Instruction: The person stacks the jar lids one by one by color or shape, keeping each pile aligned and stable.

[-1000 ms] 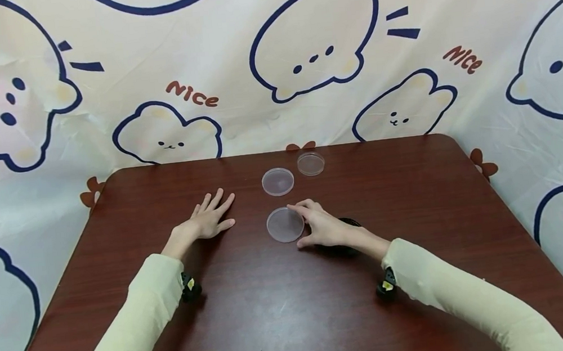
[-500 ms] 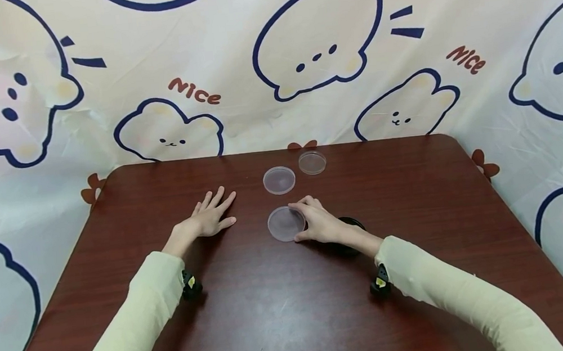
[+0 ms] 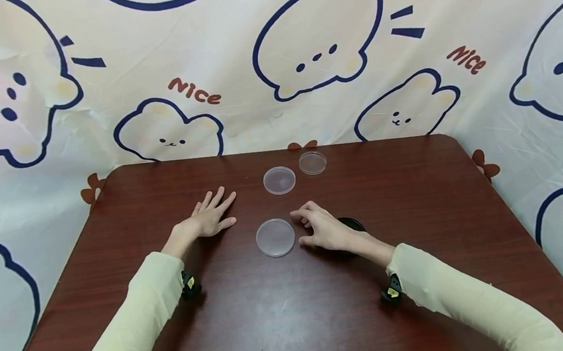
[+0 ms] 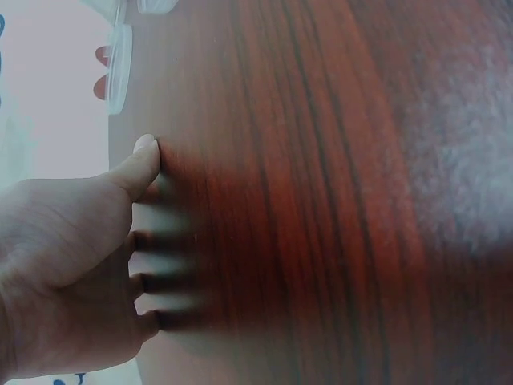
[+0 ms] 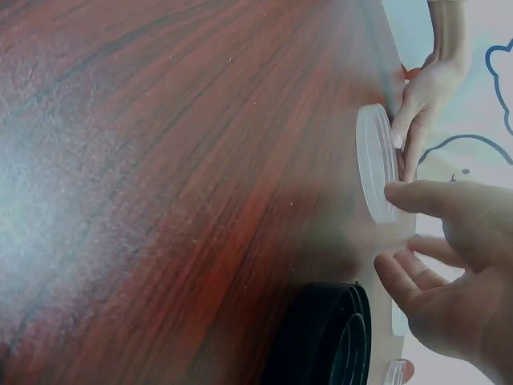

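Note:
A clear round petri dish (image 3: 275,237) lies flat on the table in the head view. Just to its right is my right hand (image 3: 324,229), thumb and fingers parted and loosely bent, with a small gap to the rim. My right wrist view has the thumb close to the dish (image 5: 377,163). My left hand (image 3: 204,215) rests on the table at the left, fingers spread, holding nothing. Farther back lie a second petri dish (image 3: 279,181) and a third (image 3: 312,162). A round black object (image 3: 351,224) is partly hidden beneath my right forearm.
The dark reddish-brown wooden table (image 3: 274,312) ends at a far edge against a patterned cloth (image 3: 228,45). In the right wrist view the black object (image 5: 317,337) has a raised wall and a ringed top.
The near petri dish has shifted toward me and slightly left. My right hand, which held its rim half a second ago, has let go. The left hand stays put.

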Action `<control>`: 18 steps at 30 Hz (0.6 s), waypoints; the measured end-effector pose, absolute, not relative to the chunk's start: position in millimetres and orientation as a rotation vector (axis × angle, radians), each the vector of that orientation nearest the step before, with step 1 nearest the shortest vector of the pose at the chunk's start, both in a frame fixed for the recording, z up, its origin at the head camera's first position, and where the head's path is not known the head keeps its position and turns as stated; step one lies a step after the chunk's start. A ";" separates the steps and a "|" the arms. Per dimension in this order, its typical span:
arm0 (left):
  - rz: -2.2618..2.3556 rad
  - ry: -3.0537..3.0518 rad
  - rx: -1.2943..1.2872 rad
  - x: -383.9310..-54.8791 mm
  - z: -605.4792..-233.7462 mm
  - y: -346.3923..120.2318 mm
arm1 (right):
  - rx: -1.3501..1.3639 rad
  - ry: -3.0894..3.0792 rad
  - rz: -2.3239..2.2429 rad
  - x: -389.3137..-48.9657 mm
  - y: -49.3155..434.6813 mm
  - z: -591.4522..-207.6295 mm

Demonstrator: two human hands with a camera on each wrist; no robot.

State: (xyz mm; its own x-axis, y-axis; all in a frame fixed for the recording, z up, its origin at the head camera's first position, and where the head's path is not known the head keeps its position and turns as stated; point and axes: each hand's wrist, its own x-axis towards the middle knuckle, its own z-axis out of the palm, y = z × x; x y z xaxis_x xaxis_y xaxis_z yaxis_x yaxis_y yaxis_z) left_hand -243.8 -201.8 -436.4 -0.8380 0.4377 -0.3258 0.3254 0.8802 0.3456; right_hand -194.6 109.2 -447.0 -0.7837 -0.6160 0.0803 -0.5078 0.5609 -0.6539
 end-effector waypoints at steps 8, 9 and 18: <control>0.381 2.649 0.563 -244.3 -436.6 -202.3 | -1.042 2.637 -0.940 -183.6 88.7 -447.0; 0.383 2.649 0.563 -244.5 -437.1 -202.8 | -1.051 2.638 -0.923 -181.6 84.7 -447.6; 0.405 2.648 0.573 -255.0 -457.5 -210.4 | -1.001 2.774 -0.787 -179.2 67.7 -455.2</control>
